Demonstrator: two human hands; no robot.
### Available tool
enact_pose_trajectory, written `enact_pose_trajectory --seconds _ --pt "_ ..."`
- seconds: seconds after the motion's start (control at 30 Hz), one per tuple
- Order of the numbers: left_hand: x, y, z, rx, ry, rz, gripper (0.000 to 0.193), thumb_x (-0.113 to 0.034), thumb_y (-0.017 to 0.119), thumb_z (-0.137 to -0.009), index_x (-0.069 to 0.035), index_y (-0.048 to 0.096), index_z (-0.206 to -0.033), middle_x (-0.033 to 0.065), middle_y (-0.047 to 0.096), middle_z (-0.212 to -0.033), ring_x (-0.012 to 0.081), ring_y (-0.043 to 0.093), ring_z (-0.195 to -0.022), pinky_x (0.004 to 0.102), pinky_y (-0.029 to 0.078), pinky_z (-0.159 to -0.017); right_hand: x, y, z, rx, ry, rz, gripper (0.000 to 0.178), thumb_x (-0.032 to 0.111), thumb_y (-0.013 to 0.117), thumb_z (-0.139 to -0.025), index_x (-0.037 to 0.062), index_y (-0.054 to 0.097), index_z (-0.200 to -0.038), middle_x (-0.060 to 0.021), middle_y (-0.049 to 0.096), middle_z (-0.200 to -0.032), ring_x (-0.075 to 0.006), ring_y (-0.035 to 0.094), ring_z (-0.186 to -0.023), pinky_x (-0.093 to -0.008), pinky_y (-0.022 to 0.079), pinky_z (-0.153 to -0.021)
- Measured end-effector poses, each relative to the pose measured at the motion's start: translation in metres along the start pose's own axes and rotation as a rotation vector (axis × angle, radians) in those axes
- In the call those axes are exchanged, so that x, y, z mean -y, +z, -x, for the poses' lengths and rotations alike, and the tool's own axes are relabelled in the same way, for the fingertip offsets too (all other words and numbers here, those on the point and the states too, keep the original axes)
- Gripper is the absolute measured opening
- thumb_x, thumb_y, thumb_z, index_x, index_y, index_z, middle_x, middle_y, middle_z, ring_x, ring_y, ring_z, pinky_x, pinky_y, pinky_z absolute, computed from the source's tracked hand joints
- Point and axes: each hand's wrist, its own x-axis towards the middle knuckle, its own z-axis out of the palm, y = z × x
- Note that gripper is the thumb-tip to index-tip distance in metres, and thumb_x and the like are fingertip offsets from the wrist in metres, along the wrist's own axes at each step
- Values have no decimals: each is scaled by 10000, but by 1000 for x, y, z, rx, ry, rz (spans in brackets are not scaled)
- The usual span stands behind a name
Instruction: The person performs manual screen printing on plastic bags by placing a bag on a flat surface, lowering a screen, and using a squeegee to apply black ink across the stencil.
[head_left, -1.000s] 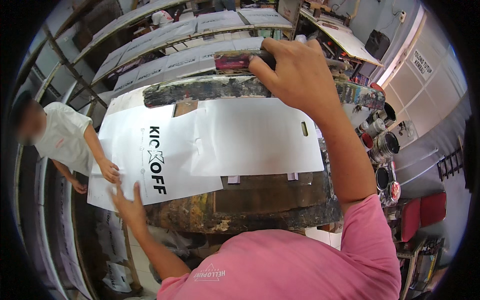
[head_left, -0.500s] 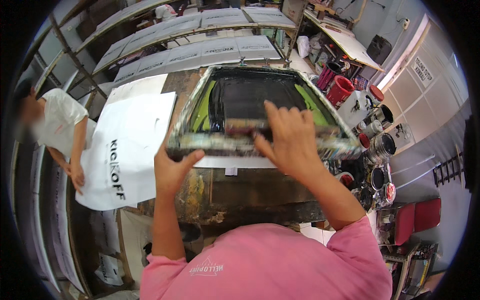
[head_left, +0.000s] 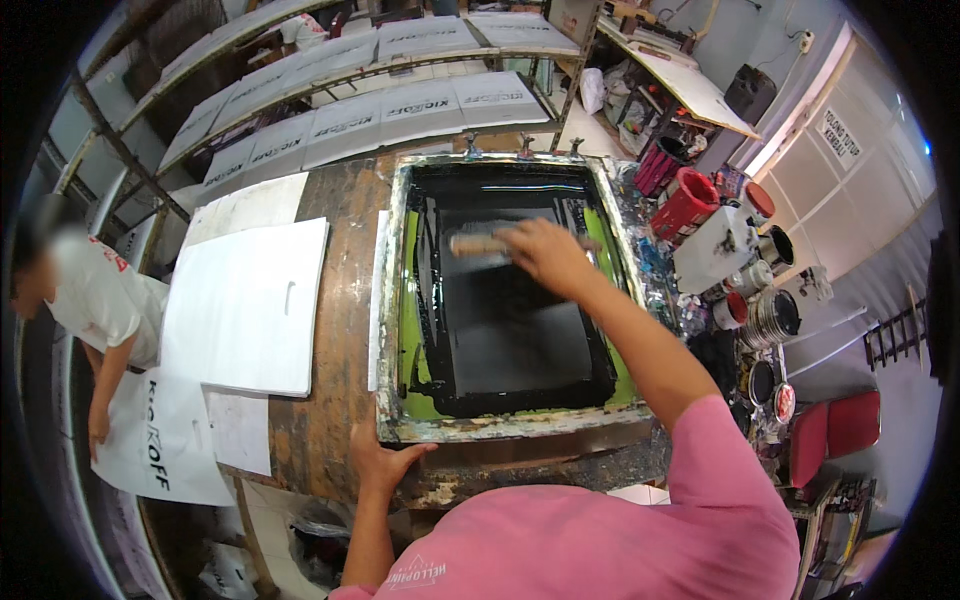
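A screen-printing frame [head_left: 500, 425] lies flat on the worn wooden table [head_left: 320, 440], its green mesh smeared with black ink [head_left: 510, 340]. My right hand [head_left: 545, 255] grips a wooden-handled squeegee [head_left: 478, 245] at the far part of the screen. My left hand [head_left: 380, 465] rests on the table's near edge, its fingers against the frame's near left corner. A stack of blank white bags [head_left: 250, 305] lies left of the frame.
Another person [head_left: 85, 300] in a white shirt stands at the far left holding a printed white bag [head_left: 160, 440]. Racks behind hold several printed bags [head_left: 385, 110]. Red buckets [head_left: 685, 200] and ink cans [head_left: 770, 315] crowd the right side.
The frame has come down flat onto the table. My right hand moved from the frame's edge onto the squeegee. The other person pulled the printed bag off to the left.
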Motion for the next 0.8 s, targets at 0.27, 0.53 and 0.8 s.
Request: enact_pose_trajectory --seconds 0.27,0.53,0.8 --pt "1 -3 -3 10 139 -127 1374 -663 1028 -449 40 580 -1541 154 774 -1028 334 669 -851 451 522 -824 -92 69 -137 -10 -26 105 400 238 727 -980 171 681 -1372 -143 715 -1120 -392 697 -1082 -513 574 -920" --pt "-1 -4 -1 87 15 -50 1256 -535 1071 -386 11 659 -1439 159 779 -1138 357 675 -986 484 517 -911 -70 101 -130 -31 17 274 405 523 698 -997 175 726 -1202 -99 719 -1027 -325 715 -1013 -478 603 -785" --pt "1 -2 -4 36 98 -43 1273 -496 1080 -426 22 625 -1496 162 773 -1107 337 636 -933 456 516 -872 21 71 -14 7 -8 172 424 449 780 -935 157 725 -1237 -79 681 -1048 -308 684 -1012 -457 604 -776"
